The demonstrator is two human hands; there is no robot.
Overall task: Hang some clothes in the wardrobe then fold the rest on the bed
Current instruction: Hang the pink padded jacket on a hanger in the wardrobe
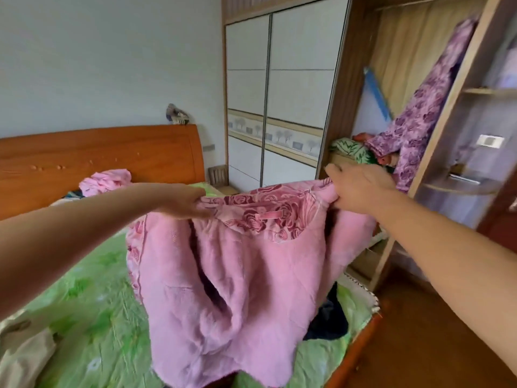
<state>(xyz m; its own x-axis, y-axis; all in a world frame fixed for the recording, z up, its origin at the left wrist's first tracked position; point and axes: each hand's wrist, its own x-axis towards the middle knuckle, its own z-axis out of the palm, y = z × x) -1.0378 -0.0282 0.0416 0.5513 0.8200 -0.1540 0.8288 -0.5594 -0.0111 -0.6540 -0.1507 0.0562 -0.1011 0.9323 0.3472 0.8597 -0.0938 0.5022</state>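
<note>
I hold a pink fleece garment (223, 289) with a rose-patterned collar up over the bed (84, 303). My left hand (184, 204) grips its top edge on the left. My right hand (355, 189) grips the top edge on the right. The garment hangs open with its fuzzy lining toward me, and its hem reaches the green floral sheet. The wardrobe's open section (397, 88) stands behind at the right, and a purple floral garment (419, 113) hangs inside it.
A second pink garment (106, 180) lies near the orange headboard (98, 158). Dark clothing (330, 317) lies on the bed behind the held garment. Beige cloth (22, 357) sits at the lower left. White sliding wardrobe doors (279, 93) are closed. Wooden shelves (489, 91) stand at right.
</note>
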